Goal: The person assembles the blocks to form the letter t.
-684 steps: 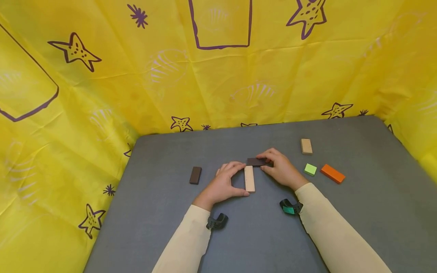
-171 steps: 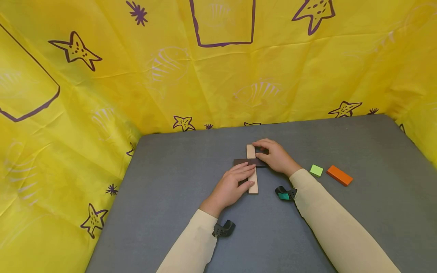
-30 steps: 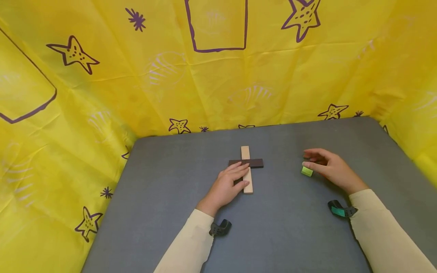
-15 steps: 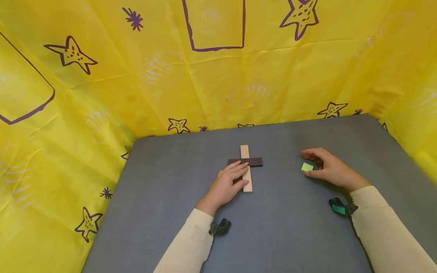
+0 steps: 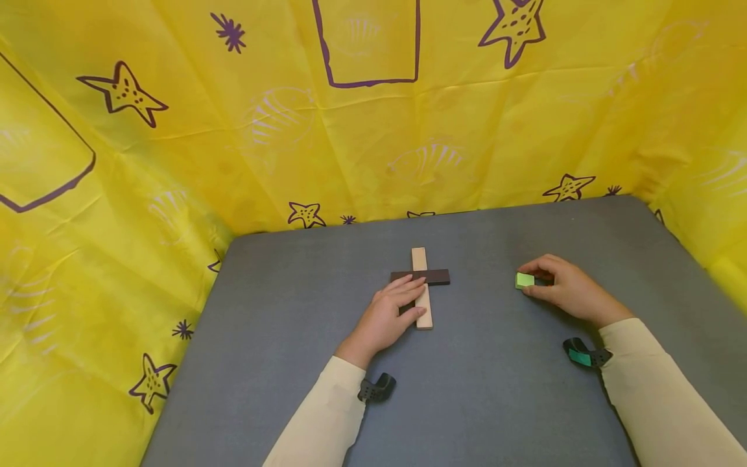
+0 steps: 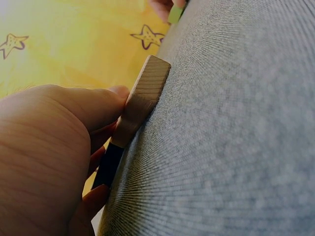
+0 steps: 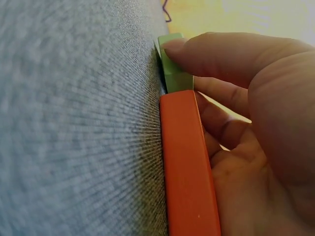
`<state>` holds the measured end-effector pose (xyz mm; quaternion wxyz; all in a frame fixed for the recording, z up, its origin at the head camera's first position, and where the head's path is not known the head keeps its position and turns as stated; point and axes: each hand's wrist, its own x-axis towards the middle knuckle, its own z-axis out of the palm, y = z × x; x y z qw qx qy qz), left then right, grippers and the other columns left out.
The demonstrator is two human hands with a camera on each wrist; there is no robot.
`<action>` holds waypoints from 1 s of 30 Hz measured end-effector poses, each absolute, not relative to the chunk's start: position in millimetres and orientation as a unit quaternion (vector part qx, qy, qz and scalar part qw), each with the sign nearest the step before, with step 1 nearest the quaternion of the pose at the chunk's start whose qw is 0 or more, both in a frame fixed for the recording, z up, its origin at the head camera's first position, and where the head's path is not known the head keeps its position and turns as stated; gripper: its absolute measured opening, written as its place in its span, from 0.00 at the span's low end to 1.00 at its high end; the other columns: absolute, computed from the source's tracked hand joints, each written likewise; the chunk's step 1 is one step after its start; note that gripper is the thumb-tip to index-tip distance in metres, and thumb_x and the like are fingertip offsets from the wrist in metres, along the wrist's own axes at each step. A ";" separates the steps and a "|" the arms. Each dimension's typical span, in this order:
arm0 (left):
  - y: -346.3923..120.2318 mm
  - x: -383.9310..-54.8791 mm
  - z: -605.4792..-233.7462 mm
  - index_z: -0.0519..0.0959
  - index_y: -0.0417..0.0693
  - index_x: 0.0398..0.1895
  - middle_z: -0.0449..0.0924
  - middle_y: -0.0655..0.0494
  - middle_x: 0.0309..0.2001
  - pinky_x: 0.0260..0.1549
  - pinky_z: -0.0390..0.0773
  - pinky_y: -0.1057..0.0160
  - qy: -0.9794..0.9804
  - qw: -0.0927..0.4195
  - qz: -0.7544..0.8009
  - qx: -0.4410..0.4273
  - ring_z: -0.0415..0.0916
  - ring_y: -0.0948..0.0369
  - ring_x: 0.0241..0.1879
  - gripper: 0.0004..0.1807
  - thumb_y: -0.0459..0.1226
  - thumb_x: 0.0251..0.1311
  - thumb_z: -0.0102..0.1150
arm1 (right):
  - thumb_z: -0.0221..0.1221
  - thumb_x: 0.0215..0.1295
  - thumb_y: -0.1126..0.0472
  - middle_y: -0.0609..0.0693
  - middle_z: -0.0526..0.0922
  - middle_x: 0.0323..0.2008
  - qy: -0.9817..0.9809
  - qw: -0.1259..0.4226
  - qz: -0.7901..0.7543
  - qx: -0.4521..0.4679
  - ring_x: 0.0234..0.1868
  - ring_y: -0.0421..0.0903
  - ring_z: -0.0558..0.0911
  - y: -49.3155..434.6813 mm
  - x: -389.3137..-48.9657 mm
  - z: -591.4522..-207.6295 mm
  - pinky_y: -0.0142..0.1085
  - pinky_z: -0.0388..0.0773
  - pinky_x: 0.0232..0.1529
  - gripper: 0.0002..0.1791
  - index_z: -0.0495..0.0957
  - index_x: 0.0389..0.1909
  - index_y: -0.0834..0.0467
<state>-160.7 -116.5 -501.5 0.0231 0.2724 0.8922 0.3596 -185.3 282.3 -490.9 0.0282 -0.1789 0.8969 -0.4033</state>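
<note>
My left hand (image 5: 382, 318) rests over a flat cross of blocks, fingers lying on the dark brown blocks (image 5: 439, 277) and thumb at the side of the near pale wooden block (image 5: 425, 318). A second pale wooden block (image 5: 418, 258) forms the cross's far end. To the right, my right hand (image 5: 574, 292) pinches a small lime-green block (image 5: 524, 280) between thumb and fingers. In the right wrist view the thumb presses on the green block (image 7: 177, 76). An orange block (image 7: 189, 162) lies right behind it, under the palm, hidden in the head view.
The grey cloth-covered table (image 5: 467, 383) carries all the blocks. Yellow fabric (image 5: 362, 149) printed with starfish hangs behind and along both sides. Dark wrist bands (image 5: 376, 388) sit below each hand.
Earlier, the outlying dark and pale blocks were brought into the cross. Over the last second the right hand has closed on the green block and turned it slightly; the left hand has stayed.
</note>
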 end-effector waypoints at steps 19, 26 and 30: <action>-116.8 -160.9 -501.5 0.76 0.45 0.78 0.70 0.62 0.79 0.77 0.56 0.39 0.892 0.027 0.364 0.267 0.55 0.62 0.82 0.29 0.41 0.79 0.66 | 0.73 0.72 0.65 0.56 0.83 0.52 0.895 -0.017 -0.410 -0.173 0.46 0.46 0.80 275.0 -183.9 -489.0 0.22 0.72 0.45 0.18 0.86 0.60 0.63; -116.9 -161.0 -501.3 0.76 0.45 0.78 0.70 0.61 0.79 0.77 0.55 0.41 0.891 0.026 0.365 0.267 0.56 0.61 0.82 0.29 0.41 0.78 0.67 | 0.73 0.71 0.67 0.55 0.84 0.51 0.880 -0.030 -0.438 -0.182 0.43 0.43 0.79 265.4 -183.1 -486.5 0.25 0.75 0.42 0.22 0.84 0.64 0.63; -116.8 -161.0 -500.5 0.75 0.45 0.78 0.70 0.61 0.79 0.77 0.55 0.40 0.892 0.026 0.364 0.268 0.56 0.61 0.82 0.29 0.41 0.79 0.66 | 0.73 0.70 0.70 0.53 0.84 0.50 0.863 -0.037 -0.458 -0.210 0.43 0.44 0.80 256.1 -181.7 -486.2 0.25 0.76 0.43 0.23 0.84 0.65 0.63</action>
